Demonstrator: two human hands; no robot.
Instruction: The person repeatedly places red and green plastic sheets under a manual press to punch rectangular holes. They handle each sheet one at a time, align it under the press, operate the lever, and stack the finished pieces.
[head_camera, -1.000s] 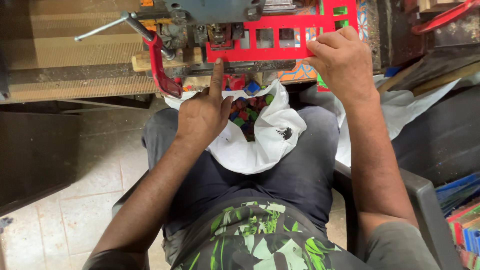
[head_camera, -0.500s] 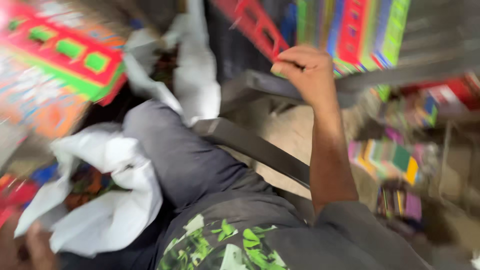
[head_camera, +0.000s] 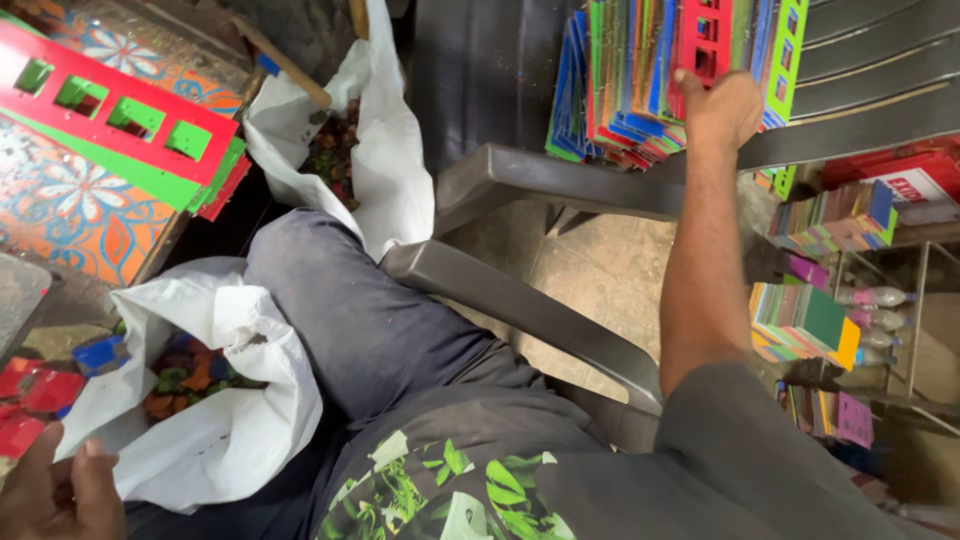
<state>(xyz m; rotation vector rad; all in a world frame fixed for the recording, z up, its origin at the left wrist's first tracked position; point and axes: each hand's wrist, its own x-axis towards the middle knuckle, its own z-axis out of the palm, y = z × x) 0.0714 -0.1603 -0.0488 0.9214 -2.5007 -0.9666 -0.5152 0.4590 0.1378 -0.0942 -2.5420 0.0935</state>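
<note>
My right hand (head_camera: 716, 108) reaches out to the right and closes on a red sheet with rectangular cut-outs (head_camera: 702, 32). That sheet stands among a stack of colourful sheets (head_camera: 620, 85) leaning upright on a dark plastic chair (head_camera: 560, 188). At the bottom left corner my left hand (head_camera: 55, 492) is partly cut off by the frame. It rests beside a white bag (head_camera: 235, 400) on my lap, which holds colourful scraps (head_camera: 188, 375). Small red pieces (head_camera: 28, 400) lie just above that hand; whether it holds anything is unclear.
Red and green punched strips (head_camera: 135, 125) lie on a floral patterned surface (head_camera: 70, 215) at the upper left. A second white bag (head_camera: 392, 150) with scraps stands behind my knee. My chair's armrest (head_camera: 530, 310) crosses the middle. Stacks of coloured sheets (head_camera: 812, 322) and bottles (head_camera: 872, 297) fill a rack at right.
My view has swung from the machine in front to the right side. My right hand left the red strip at the machine and now reaches the sheet stack on the chair.
</note>
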